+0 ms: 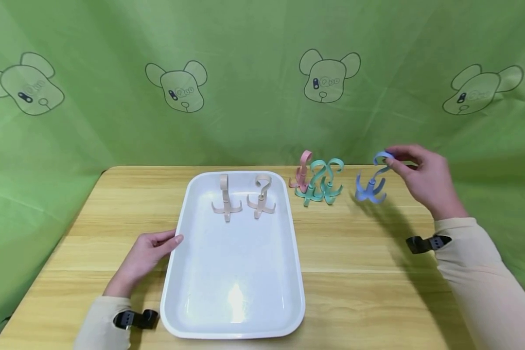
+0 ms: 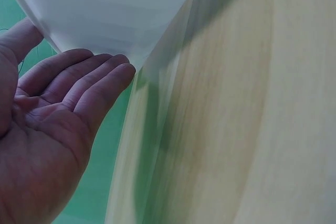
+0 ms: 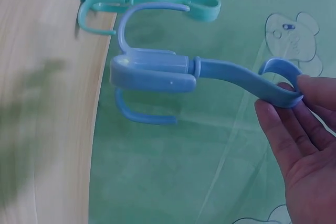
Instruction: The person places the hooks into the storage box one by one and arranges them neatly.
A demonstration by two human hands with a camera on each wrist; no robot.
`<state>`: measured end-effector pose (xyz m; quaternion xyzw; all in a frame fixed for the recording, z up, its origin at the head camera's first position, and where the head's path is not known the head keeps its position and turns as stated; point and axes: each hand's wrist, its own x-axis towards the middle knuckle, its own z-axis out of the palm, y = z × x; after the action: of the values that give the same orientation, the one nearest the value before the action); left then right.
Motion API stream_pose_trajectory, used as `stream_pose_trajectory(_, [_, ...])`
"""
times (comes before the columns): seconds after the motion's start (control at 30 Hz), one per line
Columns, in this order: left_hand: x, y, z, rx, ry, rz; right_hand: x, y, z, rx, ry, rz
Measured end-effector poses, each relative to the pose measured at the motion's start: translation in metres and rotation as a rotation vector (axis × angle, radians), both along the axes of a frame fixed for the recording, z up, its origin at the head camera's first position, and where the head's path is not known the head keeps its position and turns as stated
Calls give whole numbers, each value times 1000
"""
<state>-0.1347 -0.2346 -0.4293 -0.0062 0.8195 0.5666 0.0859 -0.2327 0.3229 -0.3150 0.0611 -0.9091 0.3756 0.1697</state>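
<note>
My right hand (image 1: 426,177) pinches a blue hanger with several upturned prongs (image 1: 370,189) by its curved top hook, prongs pointing down. In the right wrist view the thumb and fingers (image 3: 273,124) meet around the blue hook (image 3: 281,95). My left hand (image 1: 146,255) holds the left rim of a white tray (image 1: 240,262), thumb over the edge. In the left wrist view its fingertips (image 2: 123,69) lie against the tray's outer wall (image 2: 115,9). Two beige hangers of the same shape, one left (image 1: 226,204) and one right (image 1: 261,201), stand at the tray's far end.
Left of the blue hanger, a pink hanger (image 1: 302,175) and two green hangers, one in front (image 1: 310,192) and one on the right (image 1: 329,189), stand close together on the wooden table (image 1: 354,291). A green cloth with bear drawings (image 1: 253,131) hangs behind the table's far edge.
</note>
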Motion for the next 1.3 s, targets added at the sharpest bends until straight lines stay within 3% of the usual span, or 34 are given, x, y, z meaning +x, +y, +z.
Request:
stream_pose_trajectory(0.37, [0, 0, -1, -33, 9, 3, 27, -26, 7, -38, 34, 107])
stream_pose_trajectory(0.63, [1, 0, 1, -33, 12, 9, 45, -58, 17, 49, 178, 265])
stream_pose_trajectory(0.77, [1, 1, 3, -29, 12, 11, 48, -73, 21, 101, 236, 350])
stream_pose_trajectory(0.93, [2, 1, 4, -37, 24, 15, 48, -91, 24, 116, 235, 417])
stream_pose_trajectory(1.3, [2, 2, 3, -21, 18, 10, 47, -127, 33, 51, 212, 564])
